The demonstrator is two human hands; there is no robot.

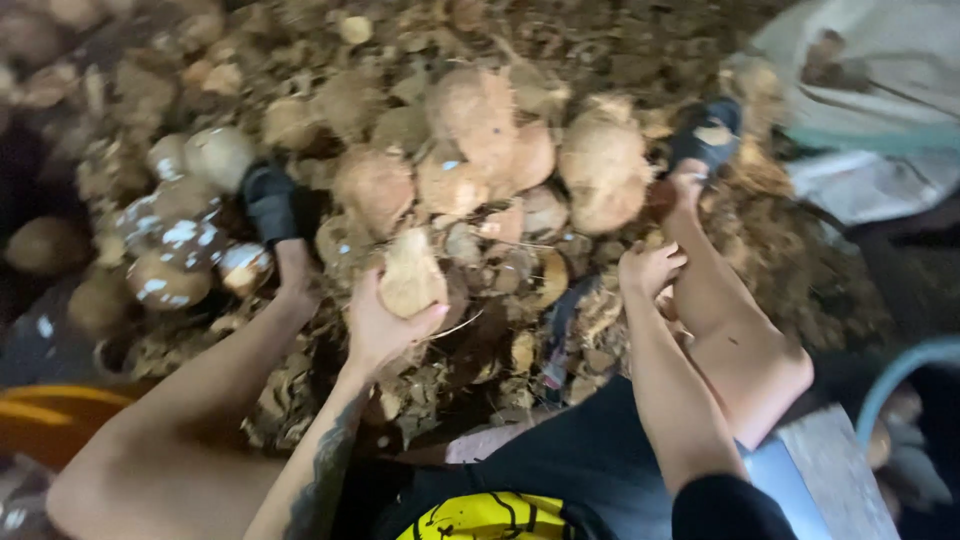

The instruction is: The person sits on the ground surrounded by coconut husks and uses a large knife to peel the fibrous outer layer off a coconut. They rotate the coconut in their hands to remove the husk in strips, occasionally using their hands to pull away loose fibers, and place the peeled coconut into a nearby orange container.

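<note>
Standing nearly upright, long axis slightly tilted, the husk piece (pixel 411 275) is gripped from below by the left hand (pixel 383 325). Its surface is pale tan and fibrous. The right hand (pixel 648 268) curls loosely among dry husks (pixel 560 300) beside the coconut pile (pixel 520 160) covering dim ground.

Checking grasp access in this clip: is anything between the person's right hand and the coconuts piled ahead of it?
Nothing visible blocks it. The right hand hangs empty above loose husk scraps, with the husked coconuts just beyond. The left hand already holds a coconut piece.
</note>
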